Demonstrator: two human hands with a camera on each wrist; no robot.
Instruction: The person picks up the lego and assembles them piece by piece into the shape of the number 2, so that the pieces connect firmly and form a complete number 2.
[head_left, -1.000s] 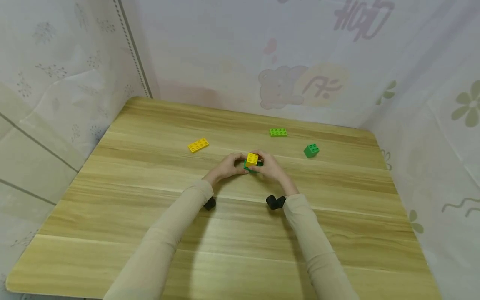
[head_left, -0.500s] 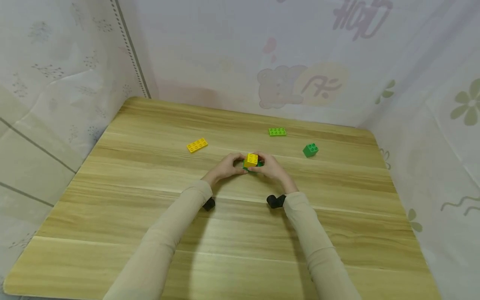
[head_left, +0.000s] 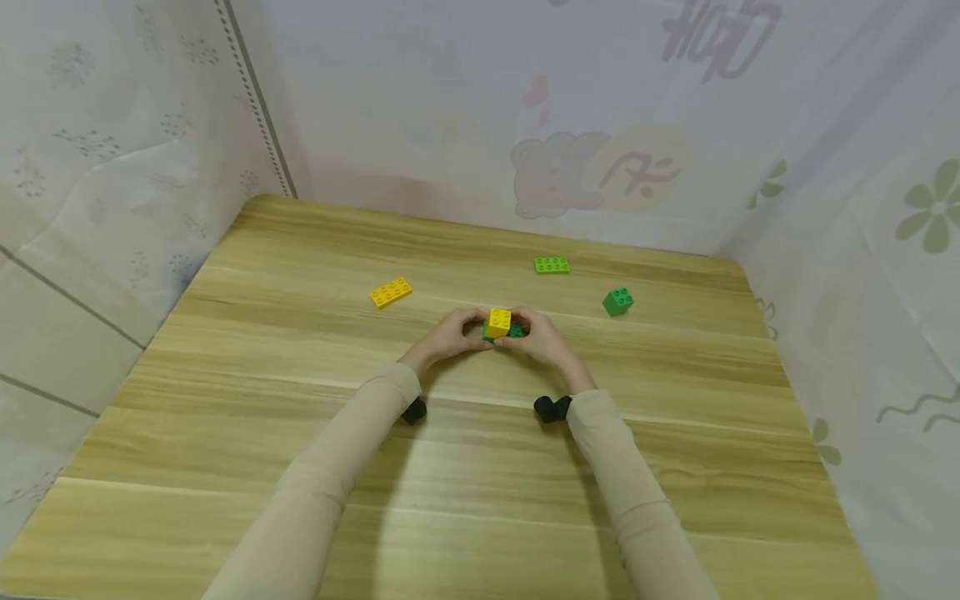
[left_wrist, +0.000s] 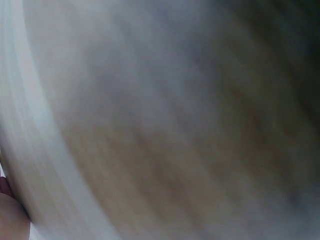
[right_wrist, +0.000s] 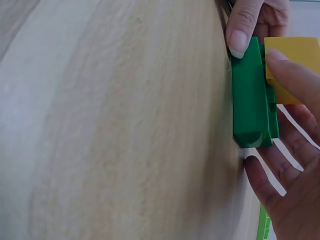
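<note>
Ylw plate (head_left: 391,292) at L on tabletop (head_left: 480,500). W/ L hand (head_left: 447,336) I pinch grn brick's (right_wrist: 248,95) L end; R hand (head_left: 543,340) pinches ylw brick (head_left: 498,322) atop it. Lime plate (head_left: 551,266) behind, grn cube (head_left: 618,302) at R.

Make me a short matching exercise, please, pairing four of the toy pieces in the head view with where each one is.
Pieces:
1. yellow block
2. yellow plate
3. lime plate
4. loose green block

Places:
A. nearest the far edge of the table
B. farthest right of the four
C. farthest left of the four
D. held by the right hand

Pairs: 1-D, 2-C, 3-A, 4-B
</note>
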